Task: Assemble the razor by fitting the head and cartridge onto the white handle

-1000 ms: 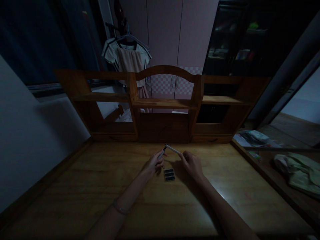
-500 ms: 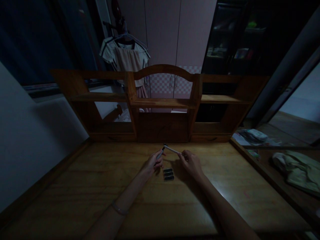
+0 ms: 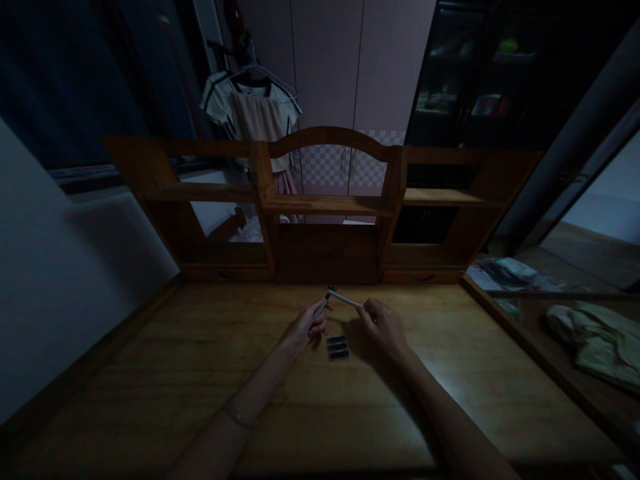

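Note:
My left hand (image 3: 309,325) is closed round the grey handle of what looks like a razor (image 3: 321,307), its small dark head pointing up and away from me. My right hand (image 3: 383,325) pinches the near end of a slim white stick (image 3: 345,299). The stick's far end meets the razor just below the head; whether it has bristles is too dark to tell. On the desk between my wrists lies a small clear case (image 3: 338,348) with three dark cartridge-like pieces in a row. Neither hand touches that case.
The wooden desk (image 3: 210,387) has a wooden shelf unit (image 3: 327,205) along its back edge. A white wall (image 3: 75,267) borders the left side. Beyond the right rim lie plastic-wrapped items (image 3: 515,271) and a pale green cloth (image 3: 605,340). The room is dim.
The view has shifted very slightly. Both hands keep their hold, and the stick's tip stays at the razor's head.

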A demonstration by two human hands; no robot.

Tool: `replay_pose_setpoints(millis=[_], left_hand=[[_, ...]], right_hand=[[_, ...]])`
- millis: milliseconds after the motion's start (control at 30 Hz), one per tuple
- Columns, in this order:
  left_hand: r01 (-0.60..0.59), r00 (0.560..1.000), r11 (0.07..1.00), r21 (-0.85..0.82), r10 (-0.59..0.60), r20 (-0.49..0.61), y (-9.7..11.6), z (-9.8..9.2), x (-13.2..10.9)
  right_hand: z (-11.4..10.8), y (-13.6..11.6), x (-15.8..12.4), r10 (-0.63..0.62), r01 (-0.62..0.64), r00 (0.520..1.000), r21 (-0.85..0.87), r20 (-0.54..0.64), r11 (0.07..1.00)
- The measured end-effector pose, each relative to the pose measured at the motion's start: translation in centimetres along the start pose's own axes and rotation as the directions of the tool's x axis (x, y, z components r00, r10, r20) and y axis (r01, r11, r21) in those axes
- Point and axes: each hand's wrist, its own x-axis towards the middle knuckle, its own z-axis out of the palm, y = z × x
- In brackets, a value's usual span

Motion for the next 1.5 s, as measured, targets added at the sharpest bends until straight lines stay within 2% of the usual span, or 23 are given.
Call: replay_pose_setpoints(millis=[133,233,433,600,733,867,1100,1333,1500], left_hand=[[-0.007,1.0,1.0,-0.005,0.007,0.02,-0.1,-0.1,0.1],[0.006,1.0,1.0,0.008,-0.006,0.013,-0.1,-0.2,0.1],[0.015,1.0,1.0,0.021,-0.015,-0.022,0.2,0.2,-0.1],[-0.01,1.0,1.0,0.002,0.01,0.004,0.2,0.4,-0.3],[0.019,1.0,1.0,0.007,-0.019,-0.013,0.1,0.1,-0.1],[0.002,1.0,1.0,0.016,-0.003,0.019,0.1,0.0,-0.2],[-0.005,1.0,0.999,0.035,0.005,-0.004,0.2,0.4,-0.2],[0.006,1.0,0.998,0.064,-0.005,-0.015,0.2,0.5,-0.3],[0.01,1.0,0.998,0.066,-0.009,-0.022,0.2,0.5,-0.3]], right_hand=[[0.1,0.4,0.1,0.091,-0.096,0.99,-0.042,-0.105,0.995],[0.0,0.7,0.2,0.101,-0.106,0.984,-0.026,-0.145,0.994],[-0.2,-0.1,0.1,0.026,-0.025,0.999,0.01,-0.04,1.0],[-0.1,-0.5,0.0,0.001,-0.002,0.999,0.023,0.035,1.0],[0.1,-0.1,0.1,0.062,-0.062,0.998,-0.011,-0.024,0.998],[0.0,0.1,0.1,0.083,-0.084,0.993,-0.012,-0.082,0.996],[0.0,-0.5,0.0,-0.01,0.01,1.0,0.051,-0.004,0.999],[-0.1,0.0,0.1,0.062,-0.061,0.994,0.018,-0.091,0.998],[-0.5,-0.1,0.1,0.012,-0.008,0.999,0.094,-0.033,0.996]])
